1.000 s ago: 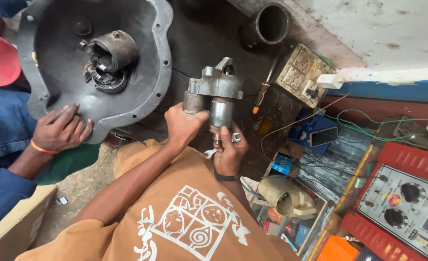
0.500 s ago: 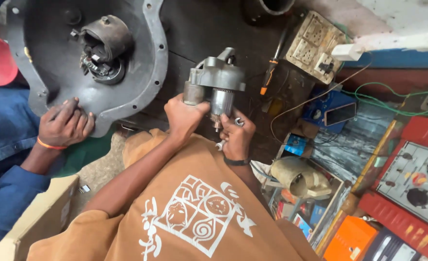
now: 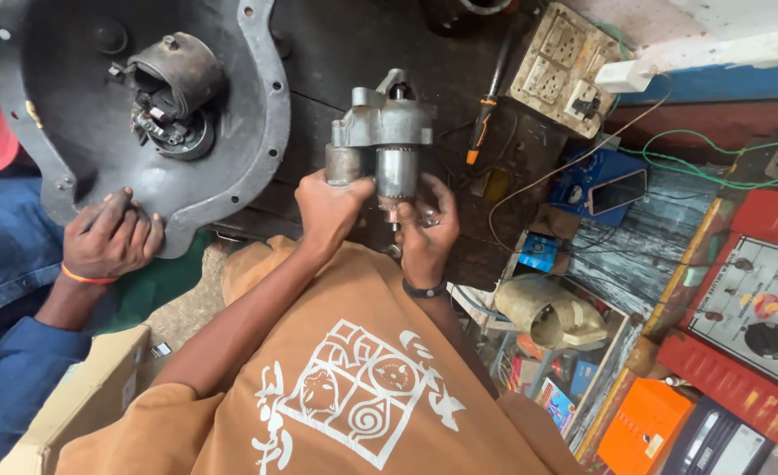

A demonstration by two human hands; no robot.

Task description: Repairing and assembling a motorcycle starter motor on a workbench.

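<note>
I hold a grey metal starter motor [image 3: 384,136] upright over a dark workbench [image 3: 336,44]. My left hand [image 3: 329,209] grips its lower left side by the cylindrical part. My right hand [image 3: 426,230], with a dark band on the wrist, is closed around the bottom of the motor body with the fingers at its lower end. My orange shirt with a white print [image 3: 345,396] fills the bottom of the view.
A large grey bell-shaped housing [image 3: 257,132] with a dark round part [image 3: 173,92] inside lies to the left; a co-worker's hand [image 3: 112,237] in a blue sleeve rests on its rim. An orange-handled screwdriver [image 3: 487,105], a switch board [image 3: 563,66], a phone [image 3: 617,192], a red meter box [image 3: 758,308] and cluttered parts lie to the right.
Both my hands keep their grip on the starter motor, which stays upright. The view has shifted a little. The co-worker's hand remains on the housing rim.
</note>
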